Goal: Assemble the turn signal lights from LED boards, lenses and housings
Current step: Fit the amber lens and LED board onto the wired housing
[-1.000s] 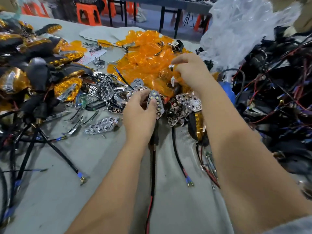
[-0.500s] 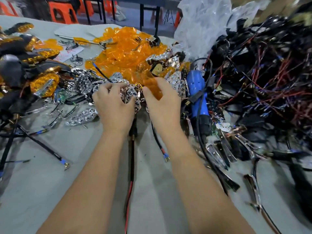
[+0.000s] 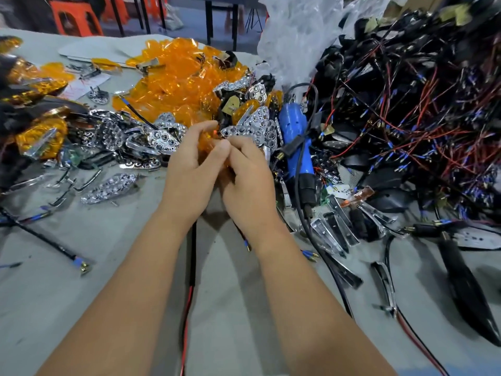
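Now both hands meet at the middle of the grey table (image 3: 244,308): the left hand (image 3: 189,175) and right hand (image 3: 249,180) curl together around an orange lens (image 3: 208,139), thumbs touching. Just behind them lies the heap of orange lenses (image 3: 176,74), chrome reflectors (image 3: 160,137), and a blue screwdriver (image 3: 295,137) to the right.

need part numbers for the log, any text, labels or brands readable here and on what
No text can be read.
Paper slip beside the amber lenses: red marks, too blurred to read.
Blue electric screwdriver: no legible brand or label.
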A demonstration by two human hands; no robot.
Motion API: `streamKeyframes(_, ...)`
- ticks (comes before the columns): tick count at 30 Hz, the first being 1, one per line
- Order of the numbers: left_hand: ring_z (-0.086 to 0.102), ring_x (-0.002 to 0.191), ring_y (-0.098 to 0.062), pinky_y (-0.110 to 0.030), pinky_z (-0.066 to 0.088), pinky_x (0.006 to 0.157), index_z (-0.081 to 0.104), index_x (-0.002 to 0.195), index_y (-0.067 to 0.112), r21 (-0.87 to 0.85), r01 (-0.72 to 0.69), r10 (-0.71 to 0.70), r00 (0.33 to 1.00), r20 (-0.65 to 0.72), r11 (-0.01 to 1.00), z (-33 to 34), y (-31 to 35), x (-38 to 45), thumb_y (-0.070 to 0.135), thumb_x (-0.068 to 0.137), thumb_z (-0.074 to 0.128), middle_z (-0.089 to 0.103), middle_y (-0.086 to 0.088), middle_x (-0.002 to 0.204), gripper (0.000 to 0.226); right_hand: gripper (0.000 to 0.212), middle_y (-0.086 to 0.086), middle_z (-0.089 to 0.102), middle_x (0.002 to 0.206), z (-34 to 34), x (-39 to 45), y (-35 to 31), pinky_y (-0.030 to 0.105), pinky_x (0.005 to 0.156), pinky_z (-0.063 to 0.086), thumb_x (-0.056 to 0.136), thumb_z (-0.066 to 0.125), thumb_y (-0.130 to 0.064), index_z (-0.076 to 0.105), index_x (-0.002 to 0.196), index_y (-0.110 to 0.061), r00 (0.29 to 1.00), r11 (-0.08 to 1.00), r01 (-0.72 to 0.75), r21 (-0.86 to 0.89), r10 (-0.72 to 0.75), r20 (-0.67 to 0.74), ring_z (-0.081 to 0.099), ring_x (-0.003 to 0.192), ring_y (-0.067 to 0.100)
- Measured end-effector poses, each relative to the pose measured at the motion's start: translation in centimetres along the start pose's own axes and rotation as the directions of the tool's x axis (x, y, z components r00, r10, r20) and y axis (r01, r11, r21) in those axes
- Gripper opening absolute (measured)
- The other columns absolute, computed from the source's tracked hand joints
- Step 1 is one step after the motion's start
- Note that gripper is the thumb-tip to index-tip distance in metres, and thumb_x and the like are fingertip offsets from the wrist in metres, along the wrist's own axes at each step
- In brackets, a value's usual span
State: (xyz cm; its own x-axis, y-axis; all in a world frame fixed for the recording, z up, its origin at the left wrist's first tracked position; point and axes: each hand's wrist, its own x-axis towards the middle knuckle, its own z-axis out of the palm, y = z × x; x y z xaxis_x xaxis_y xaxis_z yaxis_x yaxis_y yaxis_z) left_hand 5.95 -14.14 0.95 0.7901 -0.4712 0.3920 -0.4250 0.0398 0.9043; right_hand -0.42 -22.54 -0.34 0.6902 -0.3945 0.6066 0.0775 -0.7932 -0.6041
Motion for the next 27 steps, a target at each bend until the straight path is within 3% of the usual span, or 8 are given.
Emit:
streamKeyframes(4, 0.061, 0.098, -0.005, -0.031, 0.053, 0.09, 0.06, 0.111, 0.033, -0.007, 0.068, -0.068, 0.995, -0.078, 0.998, 0.4, -0.1, 0.1, 0.029, 0.098, 0.049, 0.064, 0.012, 0.104, 0.018, 0.057, 0.0, 0.055, 0.129, -0.5, -0.2, -0.5, 0.043, 0.099, 0.047, 0.077, 0.057, -0.013, 0.051, 0.134, -0.015, 0.996, 0.987, -0.086, 0.136, 0.083, 0.025, 0.051, 0.119, 0.016)
streamKeyframes(6, 0.063, 0.099, -0.011, -0.038, 0.053, 0.092, 0.06, 0.104, 0.033, 0.006, 0.102, -0.101, 0.988, -0.113, 0.995, 0.4, -0.1, 0.2, 0.021, 0.103, 0.043, 0.066, 0.008, 0.103, 0.021, 0.057, -0.004, 0.053, 0.129, -0.7, -0.2, -0.6, 0.044, 0.1, 0.046, 0.079, 0.054, -0.02, 0.045, 0.136, -0.019, 0.989, 0.97, -0.149, 0.19, 0.144, 0.041, 0.051, 0.118, 0.014)
streamKeyframes(10, 0.069, 0.071, -0.013, -0.025, 0.056, 0.06, 0.057, 0.1, 0.025, -0.139, 0.156, -0.172, 0.978, -0.114, 0.978, 0.4, 0.1, 0.3, 0.014, 0.107, 0.036, 0.072, 0.007, 0.077, 0.025, 0.046, 0.0, 0.049, 0.134, -1.4, -0.3, -0.5, 0.047, 0.1, 0.046, 0.099, 0.047, -0.027, 0.038, 0.143, -0.016, 0.961, 0.962, -0.216, 0.166, 0.24, -0.14, 0.053, 0.12, 0.02)
streamKeyframes(13, 0.069, 0.063, -0.014, -0.024, 0.055, 0.053, 0.056, 0.096, 0.026, -0.166, 0.176, -0.192, 0.977, -0.089, 0.97, 0.5, 0.2, 0.3, 0.013, 0.107, 0.035, 0.07, 0.002, 0.073, 0.027, 0.044, 0.006, 0.048, 0.127, -3.0, -0.6, 0.4, 0.04, 0.089, 0.045, 0.1, 0.046, -0.029, 0.041, 0.141, -0.012, 0.948, 0.981, -0.194, -0.016, 0.183, -0.26, 0.054, 0.112, 0.026)
streamKeyframes(16, 0.068, 0.061, -0.018, -0.024, 0.054, 0.05, 0.057, 0.096, 0.025, -0.152, 0.177, -0.186, 0.981, -0.05, 0.972, 0.7, 0.3, 0.3, 0.012, 0.107, 0.035, 0.069, -0.007, 0.078, 0.028, 0.035, 0.003, 0.055, 0.114, -5.0, -0.8, 2.0, 0.035, 0.072, 0.034, 0.104, 0.039, -0.033, 0.046, 0.133, -0.014, 0.964, 0.929, -0.253, -0.269, 0.22, -0.148, 0.054, 0.102, 0.025)
streamKeyframes(19, 0.071, 0.07, -0.023, -0.028, 0.056, 0.051, 0.058, 0.095, 0.028, -0.047, 0.146, -0.148, 0.989, -0.024, 0.988, 0.9, 0.2, 0.1, 0.013, 0.106, 0.037, 0.07, -0.007, 0.081, 0.028, 0.023, 0.001, 0.055, 0.103, -6.8, -0.8, 3.6, 0.035, 0.064, 0.031, 0.104, 0.036, -0.027, 0.05, 0.115, -0.013, 0.985, 0.816, -0.096, -0.57, 0.161, 0.064, 0.055, 0.096, 0.025)
streamKeyframes(22, 0.07, 0.084, -0.035, -0.047, 0.059, 0.067, 0.058, 0.093, 0.037, 0.065, 0.127, -0.128, 0.992, 0.005, 0.99, 0.7, 0.0, 0.1, 0.018, 0.106, 0.038, 0.07, -0.014, 0.091, 0.031, 0.024, 0.004, 0.055, 0.117, -7.8, -0.2, 5.0, 0.035, 0.077, 0.04, 0.1, 0.039, -0.01, 0.053, 0.12, -0.011, 0.956, 0.791, 0.028, -0.611, 0.158, 0.248, 0.052, 0.111, 0.025)
streamKeyframes(27, 0.072, 0.079, -0.029, -0.024, 0.054, 0.051, 0.059, 0.101, 0.025, 0.045, 0.165, -0.165, 0.986, -0.005, 0.985, 0.4, -0.3, 0.1, 0.015, 0.107, 0.036, 0.071, -0.014, 0.091, 0.025, 0.04, 0.007, 0.056, 0.129, -9.8, 2.1, 7.4, 0.045, 0.094, 0.048, 0.091, 0.044, 0.008, 0.059, 0.124, -0.007, 0.954, 0.816, 0.061, -0.575, 0.122, 0.274, 0.051, 0.121, 0.026)
